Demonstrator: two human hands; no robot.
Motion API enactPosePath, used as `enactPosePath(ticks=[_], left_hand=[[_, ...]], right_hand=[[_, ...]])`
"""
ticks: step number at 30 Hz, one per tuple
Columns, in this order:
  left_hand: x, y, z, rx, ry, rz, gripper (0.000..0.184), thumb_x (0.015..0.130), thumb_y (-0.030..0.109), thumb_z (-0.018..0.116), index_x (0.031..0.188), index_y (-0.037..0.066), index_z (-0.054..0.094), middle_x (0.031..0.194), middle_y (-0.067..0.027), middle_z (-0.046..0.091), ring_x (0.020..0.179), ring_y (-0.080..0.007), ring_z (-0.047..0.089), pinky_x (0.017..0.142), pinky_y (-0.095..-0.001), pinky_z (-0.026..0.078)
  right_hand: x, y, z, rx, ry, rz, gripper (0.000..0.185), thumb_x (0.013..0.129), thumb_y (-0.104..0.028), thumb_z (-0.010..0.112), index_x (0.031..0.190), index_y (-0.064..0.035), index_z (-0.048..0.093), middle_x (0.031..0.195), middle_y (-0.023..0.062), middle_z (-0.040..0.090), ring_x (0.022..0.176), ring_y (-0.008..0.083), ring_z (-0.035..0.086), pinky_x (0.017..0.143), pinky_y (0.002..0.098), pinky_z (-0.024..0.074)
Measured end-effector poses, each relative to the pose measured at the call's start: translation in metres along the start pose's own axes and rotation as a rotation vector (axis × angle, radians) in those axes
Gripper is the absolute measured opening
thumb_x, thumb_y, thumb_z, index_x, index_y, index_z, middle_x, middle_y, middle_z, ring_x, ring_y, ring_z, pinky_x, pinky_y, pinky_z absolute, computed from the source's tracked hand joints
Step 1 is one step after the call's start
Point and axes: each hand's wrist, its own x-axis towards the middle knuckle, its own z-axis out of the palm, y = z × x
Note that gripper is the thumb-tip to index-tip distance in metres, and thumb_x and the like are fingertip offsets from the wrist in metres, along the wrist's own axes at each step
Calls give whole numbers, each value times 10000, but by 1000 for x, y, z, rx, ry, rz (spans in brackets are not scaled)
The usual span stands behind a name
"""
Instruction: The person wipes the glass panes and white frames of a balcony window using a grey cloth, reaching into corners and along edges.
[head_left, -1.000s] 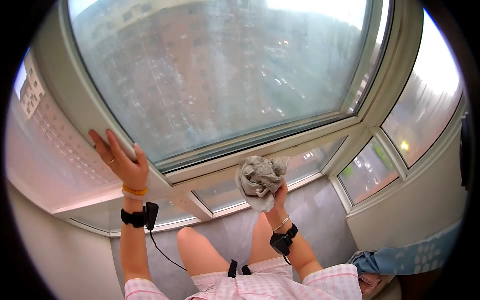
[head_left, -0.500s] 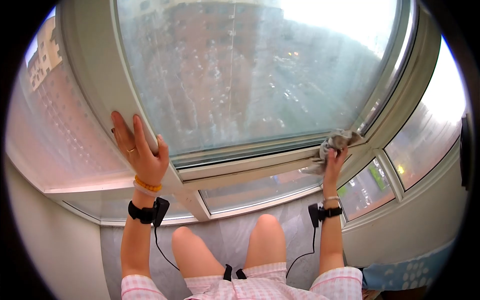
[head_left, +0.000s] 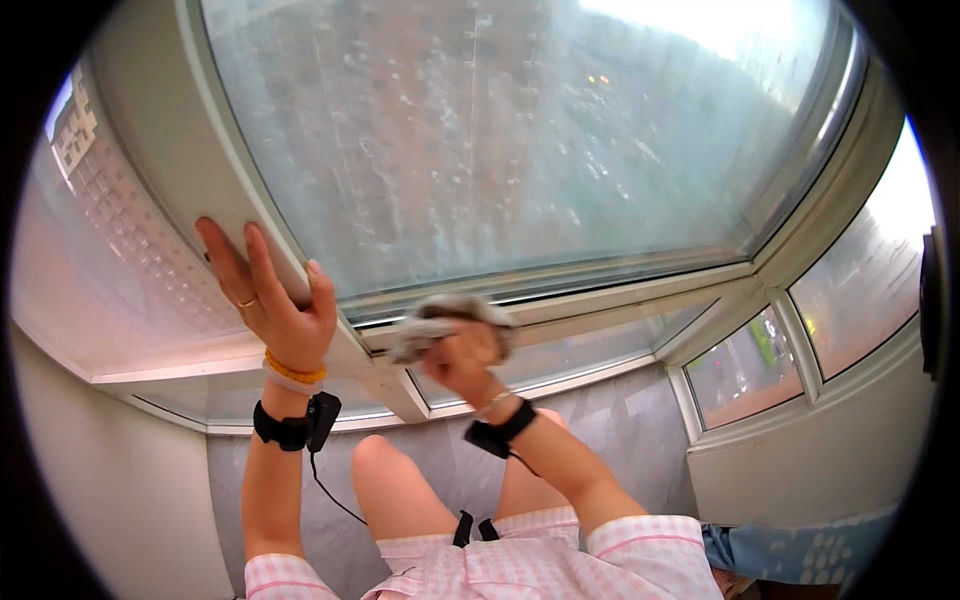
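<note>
A large window pane is filling most of the view, sitting in a pale window frame above a narrow enclosed space. Smaller panes are running below it and along both sides, a grey floor is showing beneath, and a plain pale wall is curving down at left. Blue patterned fabric is lying at lower right.

The glass is looking hazy, with streaks and specks (the building behind it is coming through only dimly). The frame is smooth and flat-faced; the grey cloth is soft, bunched and blurred.

The left hand is resting on the left upright with fingers extended and parted, thumb against its inner edge. The right hand is clamping the cloth at the bottom rail, near the lower left corner.

Half a second ago the cloth was at the lower right corner; now the right forearm is slanting leftward across a knee, while the left hand is keeping its place on the upright.
</note>
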Motion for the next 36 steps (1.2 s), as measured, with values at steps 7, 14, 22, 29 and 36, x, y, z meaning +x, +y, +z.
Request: enactPosePath(ticks=[7, 14, 22, 29, 36], left_hand=[[-4, 0, 0, 27, -24, -17, 660, 879, 187, 557, 1449, 26, 265, 1516, -244, 153, 1404, -400, 157, 1128, -459, 154], [3, 7, 4, 79, 12, 42, 647, 875, 154, 540, 1446, 18, 268, 1507, -251, 171, 1393, -410, 185, 1120, -477, 181], [4, 12, 10, 57, 56, 42, 594, 900, 159, 547, 1432, 41, 312, 1515, -202, 199, 1400, -358, 206, 1131, -456, 201], [6, 17, 6, 51, 12, 16, 650, 866, 126, 561, 1442, 20, 277, 1519, -217, 179, 1406, -374, 181, 1133, -451, 167], [3, 11, 3, 7, 24, -16, 662, 834, 106, 548, 1438, 32, 287, 1517, -228, 167, 1399, -396, 181, 1124, -465, 185]], right_hand=[[18, -10, 8, 69, -140, -264, 176, 673, -209, 644, 721, -103, 512, 937, 50, 622, 799, 188, 564, 694, 342, 460], [-37, 182, -138, -385, 81, -275, 274, 810, -374, 576, 643, -172, 496, 926, 59, 599, 872, 268, 544, 747, 436, 438], [-21, 343, -323, -846, 319, 20, 188, 770, -142, 555, 694, -7, 449, 693, 195, 456, 719, 410, 463, 712, 492, 382], [-13, 411, -384, -768, 333, 527, 268, 875, -237, 512, 789, 15, 538, 727, 190, 556, 686, 365, 525, 627, 430, 408], [3, 375, -351, -715, 361, 637, 389, 895, -315, 475, 716, 29, 506, 596, 188, 484, 532, 276, 463, 544, 395, 372]])
